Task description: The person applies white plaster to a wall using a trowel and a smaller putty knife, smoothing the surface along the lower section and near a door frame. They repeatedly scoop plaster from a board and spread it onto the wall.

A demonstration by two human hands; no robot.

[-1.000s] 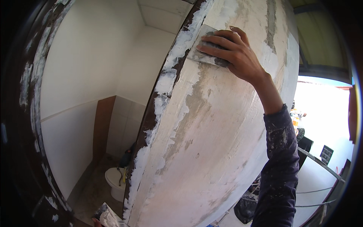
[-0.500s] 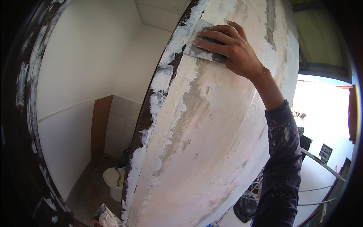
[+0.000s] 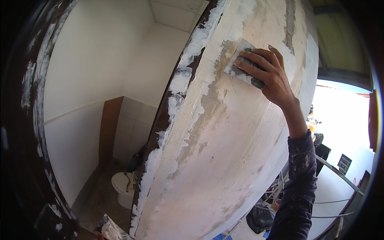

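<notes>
My right hand [image 3: 277, 78] holds a flat grey putty scraper [image 3: 239, 69] against the wall [image 3: 224, 160], its fingers spread over the blade's back and pressing on it. White putty clings to the scraper's lower edge. The wall carries pale filler with bare grey patches. White putty [image 3: 185, 74] is smeared along the dark door frame [image 3: 154, 132] left of it. At the bottom edge, a flat plate [image 3: 119, 232] bears a lump of white putty [image 3: 110, 231]. Only a sliver of my left hand [image 3: 98, 236] shows beside the plate, gripping it; most of that hand is out of view.
Through the doorway is a small room with a white toilet [image 3: 125, 188] and a brown panel [image 3: 110, 130]. The putty-streaked left jamb [image 3: 34, 100] bounds the opening. At lower right are a black bag [image 3: 259, 219] and metal bars [image 3: 340, 172].
My right hand and scraper have moved right and down the wall, away from the door frame. The view has shifted slightly. The putty-loaded plate stays at the bottom edge.
</notes>
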